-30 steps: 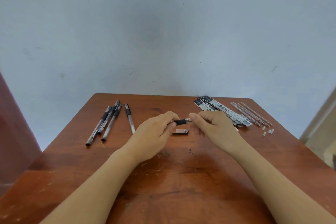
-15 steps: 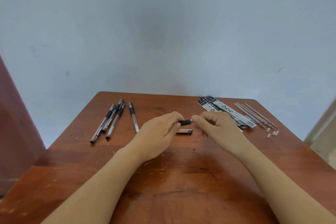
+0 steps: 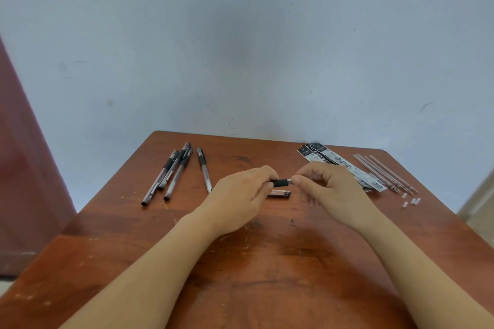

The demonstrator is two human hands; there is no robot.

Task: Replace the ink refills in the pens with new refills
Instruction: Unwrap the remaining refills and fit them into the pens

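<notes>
The left hand (image 3: 240,196) is gripping a pen (image 3: 279,183) over the counter (image 3: 267,275); the right hand (image 3: 331,191) is pinching what looks like the pen's metal tip.

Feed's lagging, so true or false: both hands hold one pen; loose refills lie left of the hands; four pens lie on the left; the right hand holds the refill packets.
Both hands hold one pen: true; the left hand grips the pen, the right hand pinches its tip.
Loose refills lie left: false; the loose refills lie on the right.
Four pens lie on the left: true.
Right hand holds packets: false; the refill packets lie on the table.
</notes>
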